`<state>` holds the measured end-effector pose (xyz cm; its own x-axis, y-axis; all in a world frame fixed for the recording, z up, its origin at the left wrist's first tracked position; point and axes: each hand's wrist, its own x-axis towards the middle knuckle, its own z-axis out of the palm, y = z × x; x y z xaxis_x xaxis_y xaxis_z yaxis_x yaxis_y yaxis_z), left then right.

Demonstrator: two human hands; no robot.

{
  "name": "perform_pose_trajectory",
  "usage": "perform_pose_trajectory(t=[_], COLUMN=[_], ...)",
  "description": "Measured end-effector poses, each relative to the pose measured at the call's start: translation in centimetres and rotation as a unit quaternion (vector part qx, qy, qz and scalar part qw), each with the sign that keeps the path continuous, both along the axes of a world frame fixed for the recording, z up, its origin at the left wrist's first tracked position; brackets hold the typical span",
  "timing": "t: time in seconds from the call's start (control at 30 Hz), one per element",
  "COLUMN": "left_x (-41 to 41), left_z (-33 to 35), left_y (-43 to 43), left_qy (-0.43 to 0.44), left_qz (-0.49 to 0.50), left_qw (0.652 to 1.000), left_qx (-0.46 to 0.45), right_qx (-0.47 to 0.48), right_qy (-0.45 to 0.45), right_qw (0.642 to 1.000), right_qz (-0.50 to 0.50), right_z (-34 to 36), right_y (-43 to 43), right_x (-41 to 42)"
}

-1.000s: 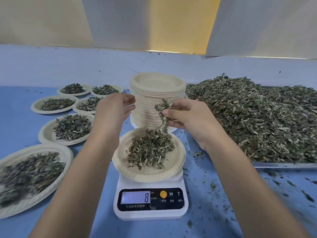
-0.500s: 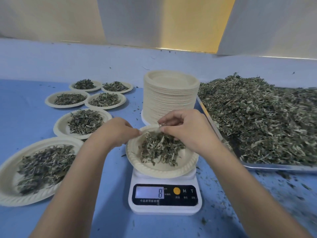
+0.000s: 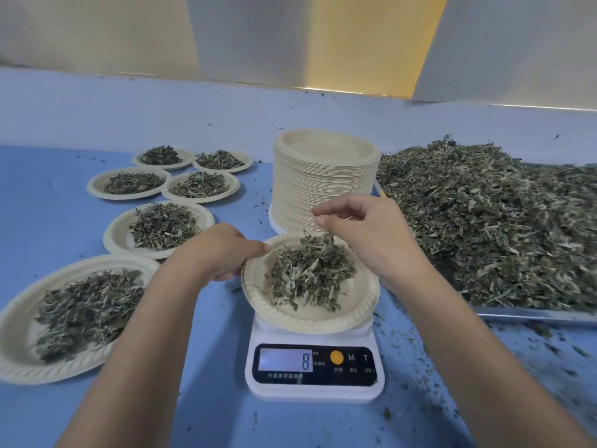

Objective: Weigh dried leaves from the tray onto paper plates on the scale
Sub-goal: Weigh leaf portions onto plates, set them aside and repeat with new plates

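In the head view, a round cream paper plate [image 3: 323, 321] is sitting on a white digital kitchen scale [image 3: 313, 392] (its display is reading 8) and carrying a loose pile of dried green leaves [image 3: 310, 270]. The left hand [image 3: 219, 250] is gripping the plate's left rim, thumb on top. The right hand [image 3: 371, 231] is hovering over the far rim, its fingers [image 3: 326, 210] curled with tips drawn together; whether they are pinching anything, I cannot tell. A metal tray [image 3: 533, 313] heaped with leaves is lying to the right on the blue desk [image 3: 210, 399], beside a tall stack of empty plates [image 3: 326, 176].
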<state>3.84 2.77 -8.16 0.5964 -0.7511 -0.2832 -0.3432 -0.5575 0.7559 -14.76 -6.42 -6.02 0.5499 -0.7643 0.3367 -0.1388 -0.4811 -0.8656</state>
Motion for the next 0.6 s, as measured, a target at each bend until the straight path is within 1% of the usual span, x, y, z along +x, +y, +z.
perform_pose_trajectory(t=[0.2,0.37,0.47,0.6], left_x=[-0.5,-0.9,-1.0,-0.7], left_z=[0.1,0.3,0.4,0.4], left_y=[0.0,0.2,0.3,0.6], left_qy=[0.0,0.003,0.019,0.039], left_qz=[-0.008,-0.014,-0.009,0.002], left_qw=[1.0,1.0,1.0,0.999], left_qx=[0.003,0.009,-0.01,-0.03], right_qx=[0.011,0.074,0.095,0.089], right_qy=[-0.031,-0.026,-0.031,-0.041], right_qw=[0.998,0.992,0.989,0.99], right_qz=[-0.049,-0.095,-0.106,-0.102], right_z=[-0.5,-1.1,-1.4,-1.3], right_y=[-0.5,-1.1,-1.4,-1.4], right_x=[0.1,-0.4,-0.6,-0.6])
